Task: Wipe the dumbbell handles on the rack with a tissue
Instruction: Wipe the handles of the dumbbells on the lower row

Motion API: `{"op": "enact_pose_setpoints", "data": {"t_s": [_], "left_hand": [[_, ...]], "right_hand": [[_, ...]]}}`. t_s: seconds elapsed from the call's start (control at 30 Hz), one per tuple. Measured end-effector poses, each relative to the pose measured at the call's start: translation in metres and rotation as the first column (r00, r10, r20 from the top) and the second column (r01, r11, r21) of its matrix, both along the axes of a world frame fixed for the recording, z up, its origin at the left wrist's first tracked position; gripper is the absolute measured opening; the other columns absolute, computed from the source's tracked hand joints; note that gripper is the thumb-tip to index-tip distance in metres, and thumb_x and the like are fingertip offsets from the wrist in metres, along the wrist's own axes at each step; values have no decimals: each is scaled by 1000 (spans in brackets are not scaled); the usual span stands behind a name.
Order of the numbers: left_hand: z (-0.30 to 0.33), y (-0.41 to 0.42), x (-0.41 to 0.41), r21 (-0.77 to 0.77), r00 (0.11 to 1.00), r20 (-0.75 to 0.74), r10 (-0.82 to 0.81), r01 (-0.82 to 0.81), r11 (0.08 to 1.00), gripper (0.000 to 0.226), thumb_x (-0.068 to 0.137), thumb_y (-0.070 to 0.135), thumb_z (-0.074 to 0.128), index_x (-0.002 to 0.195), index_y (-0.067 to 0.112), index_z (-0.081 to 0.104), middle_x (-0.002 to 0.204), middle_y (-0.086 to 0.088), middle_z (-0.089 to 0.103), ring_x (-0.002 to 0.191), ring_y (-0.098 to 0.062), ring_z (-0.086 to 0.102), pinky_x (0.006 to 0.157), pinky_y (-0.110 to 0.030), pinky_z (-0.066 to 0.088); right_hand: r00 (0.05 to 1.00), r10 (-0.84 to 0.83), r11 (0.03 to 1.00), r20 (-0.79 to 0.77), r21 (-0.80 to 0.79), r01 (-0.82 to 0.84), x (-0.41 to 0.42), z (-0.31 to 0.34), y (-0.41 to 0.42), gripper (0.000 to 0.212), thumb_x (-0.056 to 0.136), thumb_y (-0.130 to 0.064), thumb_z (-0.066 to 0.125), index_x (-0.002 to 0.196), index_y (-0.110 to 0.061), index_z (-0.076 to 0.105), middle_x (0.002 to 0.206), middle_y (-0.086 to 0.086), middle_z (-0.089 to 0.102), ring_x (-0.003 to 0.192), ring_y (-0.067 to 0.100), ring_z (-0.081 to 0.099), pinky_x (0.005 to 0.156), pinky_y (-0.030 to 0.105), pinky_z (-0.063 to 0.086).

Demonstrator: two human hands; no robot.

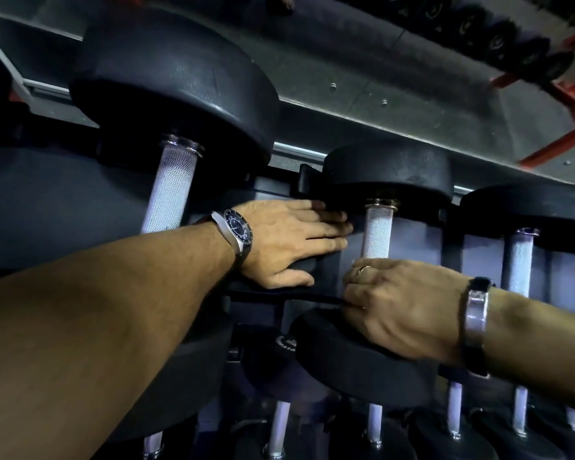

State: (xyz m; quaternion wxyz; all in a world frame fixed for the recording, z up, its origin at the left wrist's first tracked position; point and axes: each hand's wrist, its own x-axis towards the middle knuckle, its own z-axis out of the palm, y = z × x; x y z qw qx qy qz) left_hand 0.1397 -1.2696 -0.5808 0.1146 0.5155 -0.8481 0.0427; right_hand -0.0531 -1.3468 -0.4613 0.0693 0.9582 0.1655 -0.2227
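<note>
Knurled steel shows on the leftmost dumbbell handle [170, 190], bare and untouched. Next, the left hand [286, 242] lies flat, fingers straight and gripping nothing, on a dark rack divider [316, 267], probably as a brace. The right hand [395, 307] curls round the bottom of the middle handle [378, 232], placed for a wiping stroke. The tissue is hidden; whether that fist holds it I cannot tell. Another handle [520, 260] stands farther right.
</note>
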Motion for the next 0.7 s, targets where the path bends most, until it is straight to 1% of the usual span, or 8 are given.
{"op": "enact_pose_setpoints", "data": {"t_s": [0.1, 0.17, 0.3, 0.4, 0.47, 0.6, 0.67, 0.7], "left_hand": [[1, 1, 1, 12, 1000, 3, 2, -2, 1000, 71, 94, 55, 40, 148, 9, 44, 154, -11, 43, 146, -28, 34, 120, -44, 23], [5, 2, -1, 38, 1000, 4, 0, -1, 999, 70, 94, 55, 44, 147, 9, 44, 153, -12, 44, 145, -29, 34, 120, -45, 23], [21, 1, -3, 86, 1000, -3, -26, 26, 996, 69, 91, 50, 61, 143, 7, 46, 146, -15, 50, 137, -27, 33, 115, -42, 21], [38, -3, -10, 383, 973, 229, 15, -104, 918, 79, 98, 53, 47, 159, 16, 14, 166, -5, 14, 150, -22, 13, 120, -36, 6], [51, -2, -14, 447, 964, 267, -1, -123, 886, 78, 98, 48, 50, 159, 18, 12, 167, -3, 9, 152, -22, 11, 123, -37, 12], [84, 23, -2, 467, 970, 236, 56, -163, 869, 71, 99, 41, 51, 158, 19, 18, 167, -1, 12, 153, -18, 9, 122, -36, 17], [103, 49, 13, 380, 979, 170, 115, -173, 909, 64, 99, 38, 51, 155, 13, 30, 164, -3, 24, 151, -19, 19, 122, -35, 21], [109, 61, 20, 304, 986, 111, 128, -156, 940, 58, 98, 36, 51, 149, 9, 40, 159, -7, 35, 147, -22, 30, 120, -36, 28]], "right_hand": [[971, -174, 971, -165, 136, 197, 3, 14, -5, 35, 89, -36, 28, 96, -28, 61, 93, -6, 61, 89, 23, 61, 70, 42, 55], [927, -361, 871, -102, 320, 374, -3, 21, -6, 31, 88, -29, 34, 106, -29, 58, 93, -11, 62, 82, 15, 60, 67, 33, 52], [705, -706, 593, 65, 598, 539, -15, 19, 8, 16, 89, -10, 50, 99, -21, 45, 69, -3, 57, 59, 19, 52, 56, 25, 40], [532, -847, 430, 16, 611, 665, -22, 14, 13, 27, 84, 2, 54, 88, -23, 47, 61, -3, 56, 58, 21, 59, 53, 25, 43], [443, -895, 322, -51, 614, 721, -23, 15, 15, 31, 81, 3, 55, 81, -27, 60, 61, -6, 62, 60, 17, 62, 59, 25, 49], [230, -867, -220, -442, 753, 620, -17, 21, 26, 44, 88, 7, 49, 91, -27, 76, 99, 5, 73, 80, 24, 70, 79, 44, 60], [297, -789, -345, -538, 788, 510, -10, 28, 35, 46, 87, 11, 50, 101, -26, 74, 113, 1, 71, 94, 19, 69, 83, 37, 59], [376, -771, -311, -515, 818, 484, -7, 30, 39, 49, 86, 12, 53, 108, -28, 71, 115, -2, 70, 93, 14, 68, 81, 30, 58]]}}
